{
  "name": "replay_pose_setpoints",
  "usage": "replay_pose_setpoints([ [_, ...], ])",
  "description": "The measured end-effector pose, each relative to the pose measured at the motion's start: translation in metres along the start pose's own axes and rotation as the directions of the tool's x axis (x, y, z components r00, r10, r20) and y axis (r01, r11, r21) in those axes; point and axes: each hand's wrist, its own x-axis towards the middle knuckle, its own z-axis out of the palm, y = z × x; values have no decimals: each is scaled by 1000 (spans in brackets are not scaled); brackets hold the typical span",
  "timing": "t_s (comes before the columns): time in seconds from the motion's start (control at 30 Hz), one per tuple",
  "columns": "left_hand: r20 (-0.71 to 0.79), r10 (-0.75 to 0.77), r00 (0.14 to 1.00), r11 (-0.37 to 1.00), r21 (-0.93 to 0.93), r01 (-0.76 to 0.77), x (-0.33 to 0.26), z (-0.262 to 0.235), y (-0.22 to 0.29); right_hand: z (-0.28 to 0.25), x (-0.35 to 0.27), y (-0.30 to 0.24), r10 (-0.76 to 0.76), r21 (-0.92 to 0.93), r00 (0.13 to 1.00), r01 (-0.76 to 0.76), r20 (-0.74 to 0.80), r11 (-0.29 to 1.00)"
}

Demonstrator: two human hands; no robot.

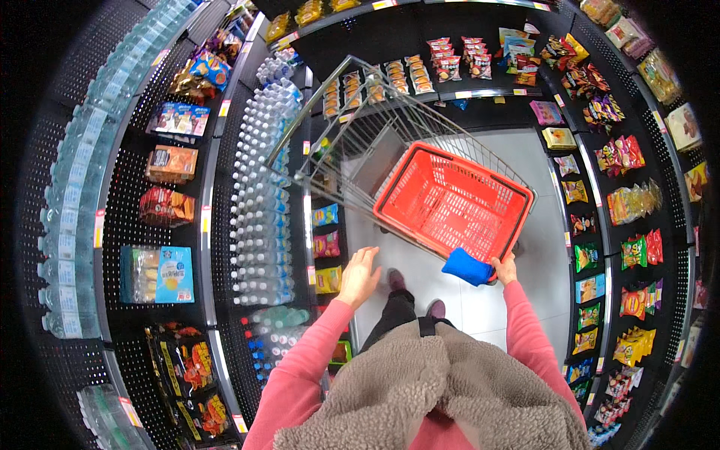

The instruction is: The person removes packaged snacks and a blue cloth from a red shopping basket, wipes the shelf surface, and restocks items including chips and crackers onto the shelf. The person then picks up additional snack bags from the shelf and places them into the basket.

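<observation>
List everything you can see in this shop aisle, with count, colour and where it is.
shopping trolley: one, silver wire, centre aisle
basket: one, red plastic, resting in the trolley
blue cloth item: one, at the basket's near rim
water bottles: many, clear, left shelves
snack packets: many, mixed colours, right shelves
boxed goods: several, blue and orange, far-left shelves
left hand: open, empty, near the trolley
right hand: touching the blue cloth item at the basket rim

A red basket sits in a wire shopping cart. At five o'clock, the right hand grips the cart's blue handle; the left hand hovers open.
</observation>
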Motion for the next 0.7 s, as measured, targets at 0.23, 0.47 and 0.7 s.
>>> replay_pose_setpoints([
  [0.23,51,157,986,956,242,-165,69,42,-34,-42,16,24,143,-131,988,-149,-53,980],
  [0.47,374,-57,926,869,475,-138,112,98,-90,-82,43,35,64,-234,998,-64,-8,970],
  [0.7,459,-199,866,873,485,-57,127,142,-96,-107,100,13,105,-354,993,-79,54,932],
])
